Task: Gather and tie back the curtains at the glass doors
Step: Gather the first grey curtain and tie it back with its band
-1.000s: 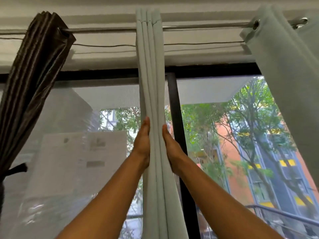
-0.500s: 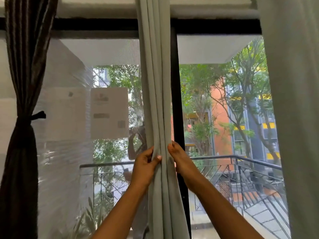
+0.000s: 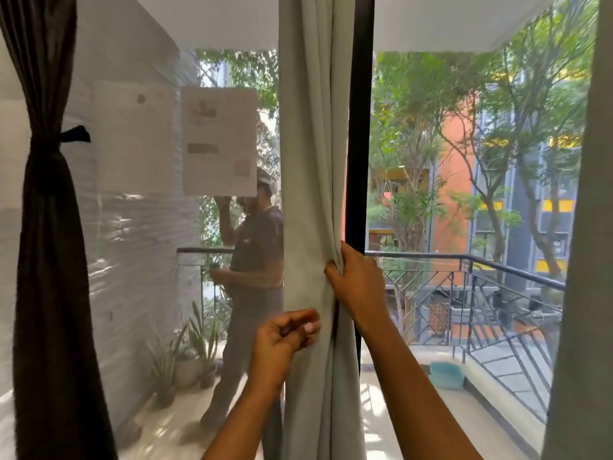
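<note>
Bunching the pale curtain [image 3: 311, 161] in front of the black door frame [image 3: 360, 127], your right hand [image 3: 356, 287] grips its soft, matte folds into one thick column, likely so a tie can go round. Your left hand [image 3: 285, 333] sits curled at the curtain's left edge; I cannot tell whether it pinches cloth. At the far left, the dark curtain [image 3: 49, 260] hangs already cinched by its tie [image 3: 73, 134].

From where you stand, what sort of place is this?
Probably a flat's room facing a balcony: glass doors, a pale curtain gripped by the right hand, and a metal railing outside with trees beyond.
</note>
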The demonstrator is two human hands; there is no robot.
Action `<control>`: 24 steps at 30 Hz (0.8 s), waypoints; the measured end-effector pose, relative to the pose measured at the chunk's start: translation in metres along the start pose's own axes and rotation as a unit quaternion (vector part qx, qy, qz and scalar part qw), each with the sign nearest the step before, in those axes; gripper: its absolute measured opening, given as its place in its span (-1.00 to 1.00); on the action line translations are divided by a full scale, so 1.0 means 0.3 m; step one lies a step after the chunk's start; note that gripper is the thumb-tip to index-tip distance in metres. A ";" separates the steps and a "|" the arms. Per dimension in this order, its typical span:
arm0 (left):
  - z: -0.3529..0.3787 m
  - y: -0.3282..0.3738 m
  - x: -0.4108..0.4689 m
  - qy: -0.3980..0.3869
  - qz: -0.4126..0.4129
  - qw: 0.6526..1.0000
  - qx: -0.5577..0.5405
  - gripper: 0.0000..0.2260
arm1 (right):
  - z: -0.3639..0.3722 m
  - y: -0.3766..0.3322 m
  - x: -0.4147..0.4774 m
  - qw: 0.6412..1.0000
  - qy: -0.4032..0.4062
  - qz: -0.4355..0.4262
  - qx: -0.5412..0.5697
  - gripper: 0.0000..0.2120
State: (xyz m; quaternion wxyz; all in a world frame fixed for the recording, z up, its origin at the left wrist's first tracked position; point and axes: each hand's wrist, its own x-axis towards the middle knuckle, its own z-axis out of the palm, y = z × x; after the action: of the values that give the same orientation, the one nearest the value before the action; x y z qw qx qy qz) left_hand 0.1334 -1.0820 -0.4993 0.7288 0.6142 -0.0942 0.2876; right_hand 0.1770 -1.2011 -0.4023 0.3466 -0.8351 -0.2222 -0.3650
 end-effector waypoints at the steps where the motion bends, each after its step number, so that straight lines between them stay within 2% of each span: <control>1: -0.031 -0.023 0.000 0.054 -0.006 0.998 -0.017 -0.78 | 0.021 0.031 -0.025 1.000 0.003 -0.002 -0.002 -0.74; 3: -0.097 -0.066 0.031 0.178 -0.004 0.983 -0.035 -0.78 | 0.056 0.085 -0.082 1.000 0.010 0.001 0.013 -0.83; 5: -0.139 -0.088 0.090 0.235 -0.003 0.972 -0.008 -0.77 | 0.086 0.126 -0.131 1.000 0.021 -0.002 0.008 -0.87; 9: -0.088 -0.054 0.204 0.149 -0.019 0.987 0.053 -0.61 | 0.135 0.176 -0.166 1.000 0.020 -0.005 -0.013 -0.83; 12: -0.039 -0.040 0.250 0.098 -0.008 0.993 0.067 -0.66 | 0.159 0.182 -0.172 1.000 0.021 0.010 0.006 -0.64; 15: -0.024 -0.061 0.252 0.153 0.016 0.985 0.080 -0.64 | 0.174 0.189 -0.182 0.998 0.048 0.000 0.051 -0.33; 18: -0.037 -0.067 0.212 0.207 0.036 0.976 0.065 -0.58 | 0.170 0.195 -0.196 0.990 0.120 -0.065 0.030 -0.18; 21: -0.053 -0.047 0.139 0.256 0.074 0.960 0.089 -0.66 | 0.174 0.175 -0.229 0.971 0.193 -0.132 -0.057 -0.19; 24: -0.069 -0.010 0.077 0.286 0.120 0.943 0.120 -0.79 | 0.204 0.126 -0.274 0.961 0.203 -0.177 -0.062 -0.33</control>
State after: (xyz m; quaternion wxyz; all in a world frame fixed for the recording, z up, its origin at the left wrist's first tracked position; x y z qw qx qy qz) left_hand 0.1494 -1.0557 -0.4951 0.6064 0.5729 0.0803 0.5456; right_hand 0.1763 -1.1904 -0.5111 0.2613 -0.7105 -0.2684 -0.5957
